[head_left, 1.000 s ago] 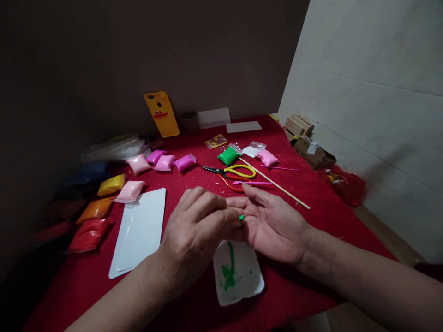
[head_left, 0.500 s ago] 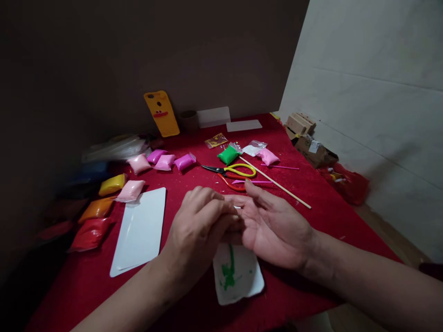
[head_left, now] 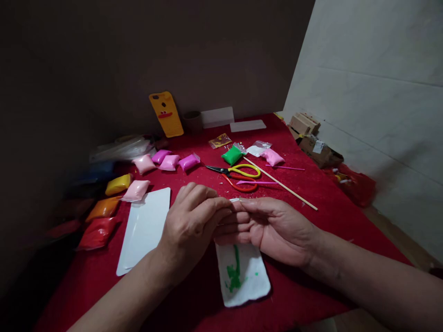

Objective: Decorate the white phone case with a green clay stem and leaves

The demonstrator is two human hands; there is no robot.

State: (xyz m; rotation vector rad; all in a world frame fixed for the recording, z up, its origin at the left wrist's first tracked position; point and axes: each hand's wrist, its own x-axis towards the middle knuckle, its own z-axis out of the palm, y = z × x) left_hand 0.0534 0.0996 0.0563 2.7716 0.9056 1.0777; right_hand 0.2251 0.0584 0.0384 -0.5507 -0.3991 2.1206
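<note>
A small white piece of what looks like clay [head_left: 236, 200] lies between my two hands. My right hand [head_left: 277, 226] is turned palm up, its thumb pressing the piece against the index finger. My left hand [head_left: 195, 216] is closed, with its fingers pinched together at the piece's left end; the fingertips are partly hidden. Below both hands, a white rounded slab [head_left: 252, 290] with green smears and a green stem-like line lies on the red cloth [head_left: 194, 295]. Scissors [head_left: 242, 173] with one yellow and one red handle lie just beyond my hands.
Packets of coloured clay, among them a green packet [head_left: 232, 155] and a red packet [head_left: 98, 233], lie around. White boards [head_left: 148, 226] are on the left. A wooden stick [head_left: 280, 183] and pink tools lie right; a yellow phone case [head_left: 167, 117] leans at the back.
My right thumb has come down from its raised position onto the white piece, which now shows more. My left hand stays pinched at it. The whole view has shifted slightly.
</note>
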